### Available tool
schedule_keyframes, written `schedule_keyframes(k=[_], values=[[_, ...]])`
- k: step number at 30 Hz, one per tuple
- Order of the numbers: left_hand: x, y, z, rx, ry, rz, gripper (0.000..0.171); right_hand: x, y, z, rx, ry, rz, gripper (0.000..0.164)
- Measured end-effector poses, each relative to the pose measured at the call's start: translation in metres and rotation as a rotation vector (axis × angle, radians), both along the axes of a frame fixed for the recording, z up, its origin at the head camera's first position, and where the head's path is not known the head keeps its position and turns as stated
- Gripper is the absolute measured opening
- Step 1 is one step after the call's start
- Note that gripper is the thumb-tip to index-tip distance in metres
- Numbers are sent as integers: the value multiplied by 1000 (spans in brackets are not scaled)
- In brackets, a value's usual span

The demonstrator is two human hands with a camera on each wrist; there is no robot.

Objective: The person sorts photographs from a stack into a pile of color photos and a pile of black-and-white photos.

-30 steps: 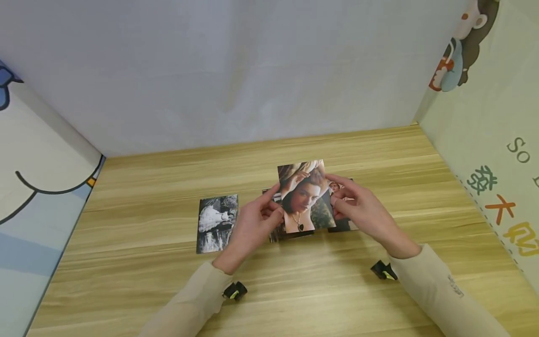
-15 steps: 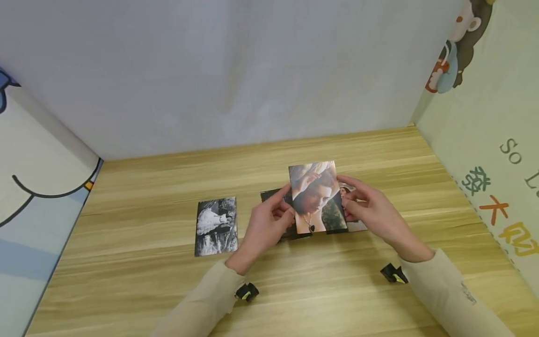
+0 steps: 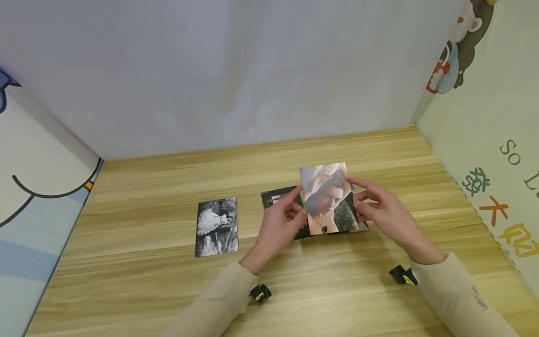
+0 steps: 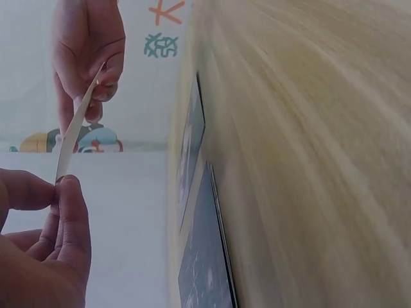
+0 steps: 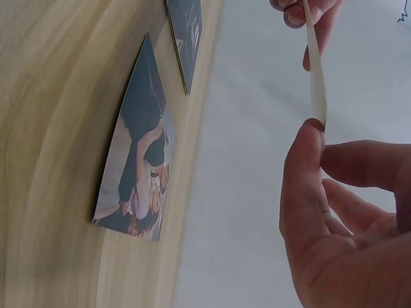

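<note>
Between both hands a glossy photo card (image 3: 330, 201) is held up off the table, its picture a person with a raised arm and a necklace. My left hand (image 3: 282, 222) pinches its left edge, and my right hand (image 3: 383, 215) pinches the right edge. Both wrist views show the card edge-on and slightly bowed. Beneath it, apart from it, lie a dark photo card (image 3: 278, 195) on the left and a colour photo card of people (image 5: 144, 167) on the right, largely hidden in the head view. Farther left lies a black-and-white photo card (image 3: 216, 227).
The wooden table (image 3: 143, 234) carries all the cards. A pale wall (image 3: 189, 84) rises behind it, with printed panels at both sides. Small black devices (image 3: 260, 293) sit at the wrists.
Both hands have carried the held card to the right, uncovering more of the dark card and covering most of the right-hand one. The black-and-white card stays in place.
</note>
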State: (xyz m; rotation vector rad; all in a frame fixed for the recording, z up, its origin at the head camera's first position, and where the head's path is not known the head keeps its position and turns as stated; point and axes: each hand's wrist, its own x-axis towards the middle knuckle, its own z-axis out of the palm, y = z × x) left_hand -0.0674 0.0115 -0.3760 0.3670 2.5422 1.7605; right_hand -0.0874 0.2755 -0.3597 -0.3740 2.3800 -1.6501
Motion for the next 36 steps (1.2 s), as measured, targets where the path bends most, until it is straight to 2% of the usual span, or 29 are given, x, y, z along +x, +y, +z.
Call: schedule_keyframes(k=[12, 20, 31, 36], values=[[-5, 13, -6, -32, -29, 31, 63, -3, 11, -7, 17, -9, -10, 57], [-9, 20, -8, -20, -59, 18, 65, -7, 18, -13, 22, -36, -20, 60], [-16, 29, -11, 29, -157, 45, 67, -11, 24, -17, 47, -45, -17, 60], [-18, 33, -15, -7, -155, 44, 66, -13, 27, -20, 61, -47, -8, 58]])
